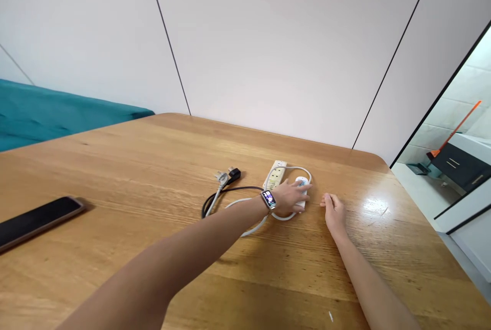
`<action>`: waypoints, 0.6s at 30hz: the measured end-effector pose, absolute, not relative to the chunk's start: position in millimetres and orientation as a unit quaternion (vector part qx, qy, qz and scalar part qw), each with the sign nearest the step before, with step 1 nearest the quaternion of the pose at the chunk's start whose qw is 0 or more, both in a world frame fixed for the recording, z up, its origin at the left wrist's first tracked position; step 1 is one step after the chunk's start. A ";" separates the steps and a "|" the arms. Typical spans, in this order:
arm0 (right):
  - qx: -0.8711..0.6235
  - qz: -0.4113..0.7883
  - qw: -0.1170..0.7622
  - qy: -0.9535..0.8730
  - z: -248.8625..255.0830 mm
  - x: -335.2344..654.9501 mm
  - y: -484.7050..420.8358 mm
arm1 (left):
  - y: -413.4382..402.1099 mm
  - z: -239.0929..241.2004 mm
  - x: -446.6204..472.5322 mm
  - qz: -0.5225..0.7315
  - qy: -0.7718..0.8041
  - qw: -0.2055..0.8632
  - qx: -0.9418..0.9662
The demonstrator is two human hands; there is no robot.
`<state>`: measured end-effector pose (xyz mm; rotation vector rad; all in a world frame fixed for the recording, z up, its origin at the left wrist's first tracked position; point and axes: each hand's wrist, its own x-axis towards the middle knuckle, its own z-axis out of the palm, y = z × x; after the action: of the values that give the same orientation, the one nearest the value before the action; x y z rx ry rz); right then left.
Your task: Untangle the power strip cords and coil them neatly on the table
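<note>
My left hand point(289, 198), with a watch point(268, 199) on its wrist, reaches across a white power strip point(302, 180) and closes over its middle. The fingers bend over the strip's right side; the thumb is hard to make out. Just left of it lies a cream power strip point(275, 177) with several sockets, partly behind the hand. A white cord point(309, 172) loops around both strips. My right hand point(334, 211) rests on the table to the right, fingers curled together, apart from the strips and with nothing visible in it.
A white plug point(221, 178) and a black plug point(233, 174) lie left of the strips, with a black cable point(205, 206). A phone point(38, 220) is at the far left of the wooden table point(153, 166). Behind stand a white wall point(268, 64) and teal seat point(57, 112).
</note>
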<state>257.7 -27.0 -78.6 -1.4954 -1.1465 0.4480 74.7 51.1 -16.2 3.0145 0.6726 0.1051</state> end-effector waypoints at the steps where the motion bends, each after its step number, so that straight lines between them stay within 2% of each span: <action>1: -0.631 0.200 0.569 -0.488 -79.1 257.2 -26.3 | 57.5 -15.4 66.9 0.022 0.217 0.019 0.976; 8: -0.604 0.225 0.575 -0.504 -82.9 254.9 -25.7 | 116.2 -9.6 7.5 -0.014 0.342 -0.044 0.938; 15: -0.602 0.241 0.587 -0.485 -87.7 253.4 -20.4 | 151.9 25.7 -74.9 0.114 0.636 -0.097 0.757; 18: -0.612 0.234 0.583 -0.480 -88.9 252.9 -16.4 | 146.2 40.3 -79.0 0.135 0.667 -0.095 0.726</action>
<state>252.9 -16.4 -88.9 -1.4296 -1.1201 0.5454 -79.0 146.2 40.3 2.4299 2.2335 0.4512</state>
